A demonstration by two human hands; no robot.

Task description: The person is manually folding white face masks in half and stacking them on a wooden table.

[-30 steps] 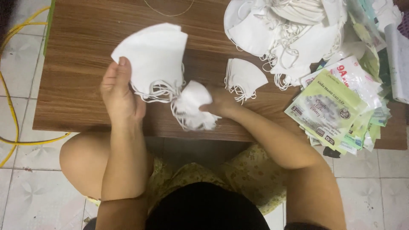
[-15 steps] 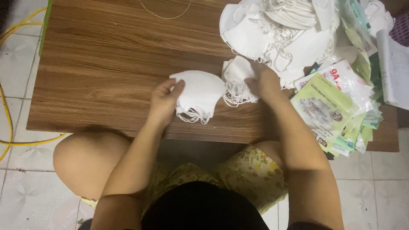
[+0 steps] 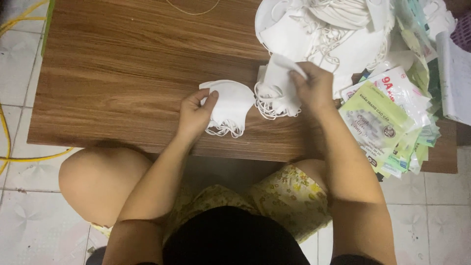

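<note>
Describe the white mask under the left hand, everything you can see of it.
The white mask is a folded, dome-shaped face mask of soft, cloth-like material, lying flat on the wooden table near its front edge. Thin white ear loops spill out along its lower side. The left hand presses on its left end, fingers on top. Its right edge sits close to the small stack of masks under the right hand.

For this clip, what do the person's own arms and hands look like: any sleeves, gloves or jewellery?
Both arms are bare with no sleeve showing. The left hand and right hand wear no gloves, and no ring, watch or bracelet is visible on either.
</note>
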